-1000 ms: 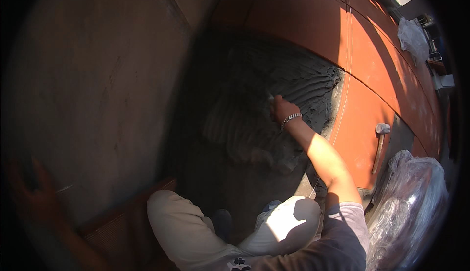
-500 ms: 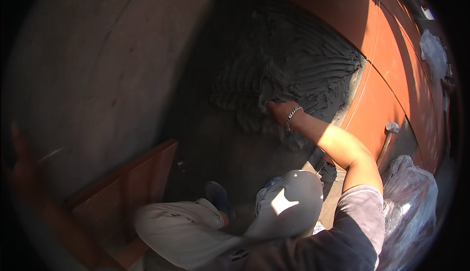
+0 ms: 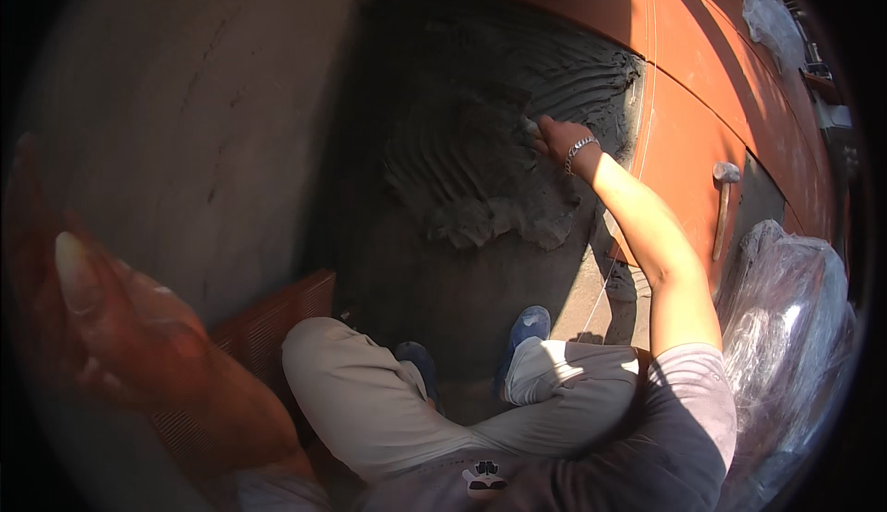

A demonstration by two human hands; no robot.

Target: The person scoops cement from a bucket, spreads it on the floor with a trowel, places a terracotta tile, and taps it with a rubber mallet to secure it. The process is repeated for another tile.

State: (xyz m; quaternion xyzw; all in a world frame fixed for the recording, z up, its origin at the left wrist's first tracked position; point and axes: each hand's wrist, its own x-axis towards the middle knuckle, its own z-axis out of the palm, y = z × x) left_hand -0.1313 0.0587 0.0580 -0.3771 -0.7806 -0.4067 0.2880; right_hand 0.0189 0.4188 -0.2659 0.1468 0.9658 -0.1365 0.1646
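My right hand (image 3: 567, 145), with a metal bracelet at the wrist, is closed on a tool with a pale handle (image 3: 531, 126), probably a trowel; its blade is hard to make out. It works over dark grey mortar (image 3: 453, 170) spread in curved ridges on the shaded floor, beside orange-red tiles (image 3: 693, 124). My left hand (image 3: 120, 318) is raised close to the camera at the far left, palm in profile and fingers extended, with nothing visible in it. Behind it a red tile with a ribbed face (image 3: 296, 295) leans at a grey wall (image 3: 185, 124).
A mallet (image 3: 722, 207) lies on the tiles at right, with a taut string line along their edge. A plastic-wrapped bundle (image 3: 785, 346) stands at lower right, and crumpled plastic (image 3: 771, 27) at upper right. My knees and blue shoes (image 3: 527, 327) are below the mortar.
My right hand with the tool has shifted forward and right over the mortar. My left hand has risen closer to the camera. My legs have shifted, and the view has moved.
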